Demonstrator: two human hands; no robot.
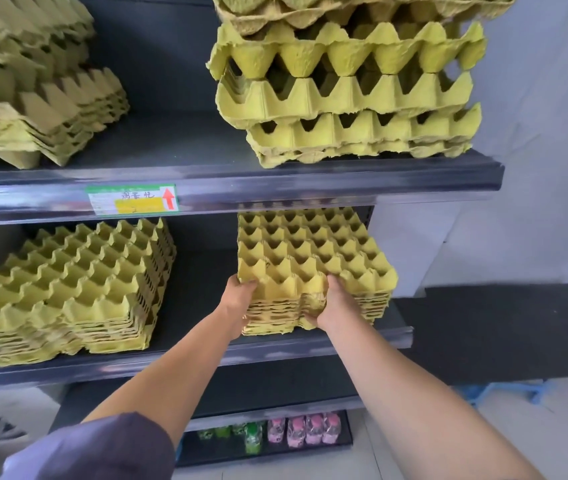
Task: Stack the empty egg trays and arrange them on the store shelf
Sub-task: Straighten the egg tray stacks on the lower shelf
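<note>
Head camera, looking down along two bare forearms to a dark store rack. At the right end of the middle shelf (393, 336): held stack (310, 258) of yellow-green pulp egg trays, closely nested, peaks up, cups empty, edges ragged. Gripped at its near edge from both sides: left hand (237, 301) at the near-left corner, thumb over the top tray, fingers curled round the side; right hand (336, 306) further along the same edge, thumb on top, fingers hooked under the lowest tray. Cannot tell whether set down on the shelf or just above it. On the left of the same shelf, well apart: second stack (68, 292), taller, neatly nested, turned slightly askew. Higher, on the upper shelf (310, 183): right pile (345, 98), loosely stacked with open gaps between trays, some inverted; left pile (33, 98), leaning and untidy. Clipped to that shelf's front rail: price label (132, 199) with a red arrow pointing up. On the bottom shelf: green bottles (253, 438) beside pink bottles (305, 429), wrapped in clear film. Dark sleeve (102, 448) at the lower left.
</note>
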